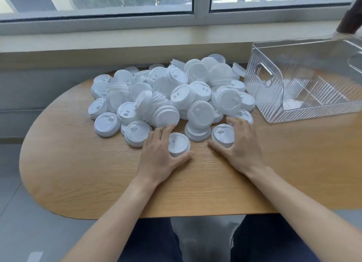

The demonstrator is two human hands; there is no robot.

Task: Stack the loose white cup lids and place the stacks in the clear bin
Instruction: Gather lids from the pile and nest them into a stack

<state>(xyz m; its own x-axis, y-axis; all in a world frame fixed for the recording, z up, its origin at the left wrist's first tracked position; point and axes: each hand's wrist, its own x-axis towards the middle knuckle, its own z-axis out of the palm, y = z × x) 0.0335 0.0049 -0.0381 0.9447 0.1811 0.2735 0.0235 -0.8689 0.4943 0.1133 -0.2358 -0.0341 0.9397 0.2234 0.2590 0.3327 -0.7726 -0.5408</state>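
A big heap of loose white cup lids (172, 93) covers the far half of the wooden table (98, 173). My left hand (158, 157) curls round one lid (179, 144) lying flat at the heap's near edge, thumb on its near side and fingers on its far left. My right hand (241, 146) holds another flat lid (223, 135) the same way, thumb below it and fingers above. The clear bin (305, 112) stands at the back right with nothing in it.
The table's left end is rounded and drops to a grey floor. A low wall and window sill (117, 44) run behind the heap. A dark object (350, 20) leans at the top right, past the bin. My knees are under the near edge.
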